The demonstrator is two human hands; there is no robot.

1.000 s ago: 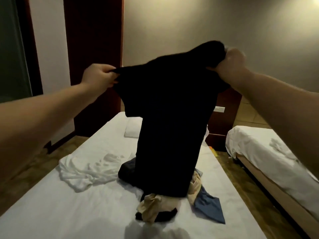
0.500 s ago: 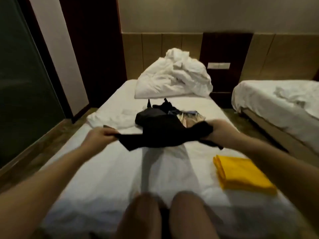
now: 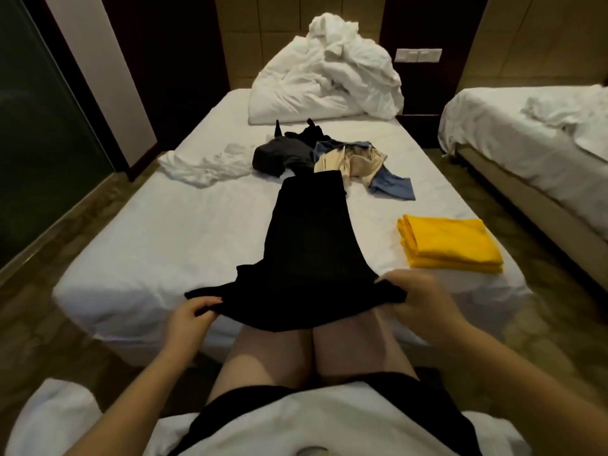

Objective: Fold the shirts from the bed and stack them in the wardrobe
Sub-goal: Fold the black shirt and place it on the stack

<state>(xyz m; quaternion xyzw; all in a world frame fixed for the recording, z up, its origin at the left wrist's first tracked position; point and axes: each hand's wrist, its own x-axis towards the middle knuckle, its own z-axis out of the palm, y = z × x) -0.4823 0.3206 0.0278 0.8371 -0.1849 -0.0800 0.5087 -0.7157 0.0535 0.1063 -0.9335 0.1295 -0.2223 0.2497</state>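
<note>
Head view: black shirt point(image 3: 309, 245) laid lengthwise on bed point(image 3: 164, 232), both hands at its near end.
L hand point(image 3: 190, 320): fingers curled, pinching shirt's near-left corner. R hand point(image 3: 424, 311), motion-blurred: fingers curled over near-right corner, gripping it. Shirt is matte, thin fabric, a long narrow strip widening toward bed's near edge, where it droops over the person's knees. Folded yellow shirt point(image 3: 450, 241), neat rectangle, by bed's right edge. Mid-bed: crumpled clothes pile point(image 3: 329, 156), dark, beige & blue, touching shirt's far end; rumpled white shirt point(image 3: 204, 162) near left edge. Bunched white duvet point(image 3: 329, 77) at far edge.
</note>
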